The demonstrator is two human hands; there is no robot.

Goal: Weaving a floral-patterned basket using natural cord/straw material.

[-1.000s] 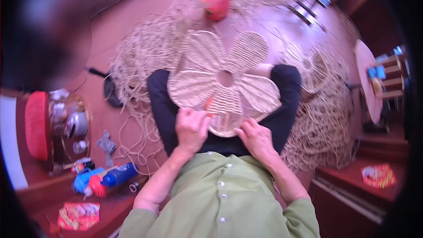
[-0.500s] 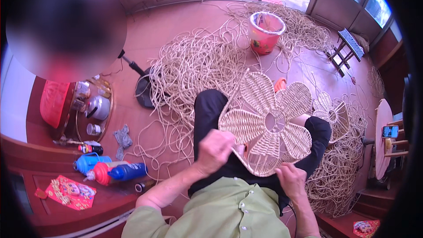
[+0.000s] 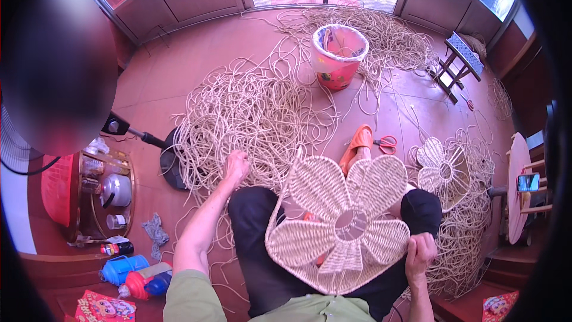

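On my lap lies a flower-shaped woven piece [image 3: 316, 185] of pale twisted cord, with broad petals around an open centre ring. Its lower rim is a curved frame with partly filled spokes. My left hand [image 3: 237, 167] reaches out over the near edge of a large tangle of loose cord [image 3: 250, 107], its fingers closed; whether a strand is in them is hard to see. Beside the right petal of the woven piece, my right hand [image 3: 422, 253] is curled closed. What it grips, if anything, is hidden.
A pink bucket [image 3: 338, 74] stands beyond the tangle. Red-handled scissors [image 3: 387, 144] lie near my orange slipper [image 3: 357, 143]. Another woven flower [image 3: 440, 167] rests on cord at right. A small stool [image 3: 462, 59], a phone [image 3: 528, 182], a kettle [image 3: 116, 191] and a blue flask [image 3: 123, 269] surround me.
My left hand has left the woven piece's edge and moved forward to the cord tangle. My right hand has shifted slightly right. The woven piece sits lower in view and the view has tilted up.
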